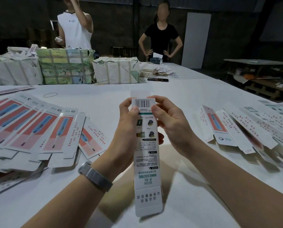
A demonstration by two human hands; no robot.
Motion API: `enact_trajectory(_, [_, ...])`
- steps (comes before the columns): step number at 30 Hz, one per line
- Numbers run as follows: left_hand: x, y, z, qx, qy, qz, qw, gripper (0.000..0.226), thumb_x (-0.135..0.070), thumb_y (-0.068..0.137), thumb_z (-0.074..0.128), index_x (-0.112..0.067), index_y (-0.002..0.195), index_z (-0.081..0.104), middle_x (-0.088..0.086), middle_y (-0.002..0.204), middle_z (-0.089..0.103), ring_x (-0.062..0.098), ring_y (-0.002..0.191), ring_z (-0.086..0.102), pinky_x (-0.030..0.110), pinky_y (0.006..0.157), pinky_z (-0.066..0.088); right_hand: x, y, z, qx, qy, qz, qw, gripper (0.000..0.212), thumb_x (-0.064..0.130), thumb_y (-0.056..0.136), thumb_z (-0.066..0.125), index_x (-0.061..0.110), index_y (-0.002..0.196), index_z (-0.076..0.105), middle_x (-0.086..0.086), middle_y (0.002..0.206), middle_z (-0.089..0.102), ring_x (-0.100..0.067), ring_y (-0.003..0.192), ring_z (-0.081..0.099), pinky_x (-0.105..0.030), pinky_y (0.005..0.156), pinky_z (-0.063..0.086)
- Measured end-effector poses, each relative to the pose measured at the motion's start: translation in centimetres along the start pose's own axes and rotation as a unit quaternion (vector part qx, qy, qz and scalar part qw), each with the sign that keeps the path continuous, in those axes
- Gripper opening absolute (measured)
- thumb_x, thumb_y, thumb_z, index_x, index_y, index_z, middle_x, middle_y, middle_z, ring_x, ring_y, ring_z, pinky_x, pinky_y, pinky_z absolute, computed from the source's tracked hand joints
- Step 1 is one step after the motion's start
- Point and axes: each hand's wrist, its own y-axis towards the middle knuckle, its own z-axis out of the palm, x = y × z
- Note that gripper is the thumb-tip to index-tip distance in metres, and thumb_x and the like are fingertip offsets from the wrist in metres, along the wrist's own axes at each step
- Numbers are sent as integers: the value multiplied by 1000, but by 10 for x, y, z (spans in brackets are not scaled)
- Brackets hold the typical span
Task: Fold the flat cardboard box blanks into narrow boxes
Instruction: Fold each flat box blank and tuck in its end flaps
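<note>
Narrow white printed cardboard box (145, 145) is up in the air over the white table (187, 96), flat red-and-blue blanks (30, 125) fanned out left. Left hand (129, 129) and right hand (172, 124) both pinch its barcode end, thumbs on top. Folded ones (252, 129) are piled right.

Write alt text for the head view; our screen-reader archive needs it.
Both hands, left and right, pinch the barcode end of a narrow box above a white table. Flat blanks lie left, folded boxes right.
</note>
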Motion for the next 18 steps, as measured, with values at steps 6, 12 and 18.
enact_trajectory(6, [-2, -2, 1, 22, -8, -29, 999, 22, -37, 109, 28, -37, 127, 40, 1, 88, 72, 31, 74, 74, 36, 62, 60, 0, -1, 0, 5, 23, 10, 1000, 14, 32, 93, 51, 27, 102, 61, 0, 87, 69, -15, 74, 68, -30, 50, 47])
enact_trajectory(12, [-2, -3, 2, 35, -45, -51, 997, 22, -38, 110, 29, -39, 128, 41, 4, 89, 74, 32, 75, 74, 37, 61, 60, 0, -1, -2, -18, 53, -5, 998, 13, 24, 90, 58, 31, 100, 62, -5, 96, 70, -23, 78, 68, -49, 61, 48])
enact_trajectory(18, [0, -3, 2, 30, -36, -49, 998, 25, -41, 108, 31, -59, 125, 34, 12, 82, 71, 32, 65, 71, 34, 56, 58, 0, 2, -4, -31, 53, -24, 998, 29, 19, 89, 57, 27, 117, 58, -7, 98, 68, -41, 94, 64, -61, 83, 51])
